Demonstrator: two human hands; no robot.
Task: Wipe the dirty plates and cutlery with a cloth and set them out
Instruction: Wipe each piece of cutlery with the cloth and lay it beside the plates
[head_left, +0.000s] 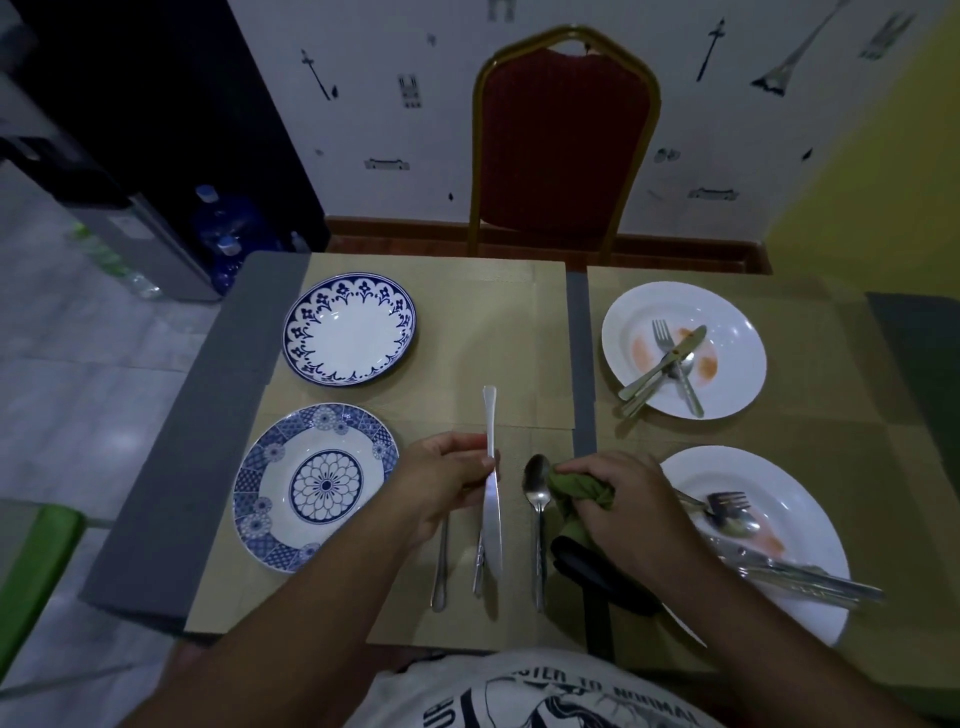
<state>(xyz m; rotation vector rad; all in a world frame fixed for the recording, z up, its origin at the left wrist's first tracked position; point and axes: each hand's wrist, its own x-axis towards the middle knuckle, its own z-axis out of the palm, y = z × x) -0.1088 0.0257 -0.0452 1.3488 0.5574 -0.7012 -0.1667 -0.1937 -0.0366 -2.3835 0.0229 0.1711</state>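
Observation:
My left hand (441, 480) grips a table knife (491, 499) near its middle, blade toward me, just above the placemat. My right hand (621, 499) is closed on a bunched green cloth (579, 486) beside a spoon (537, 512) that lies on the mat. Another utensil handle (440, 566) and a second one (478, 564) lie under the knife area. Two clean blue-patterned plates (349, 330) (314, 486) sit at the left. Two white plates (727, 312) (795, 499) with orange smears hold forks, knives and spoons at the right.
A red chair with a gold frame (563, 145) stands at the table's far side. Tan placemats (467, 291) cover the grey table (171, 457). A black object (587, 571) lies near my right wrist. Blue water bottles (223, 234) stand on the floor at the left.

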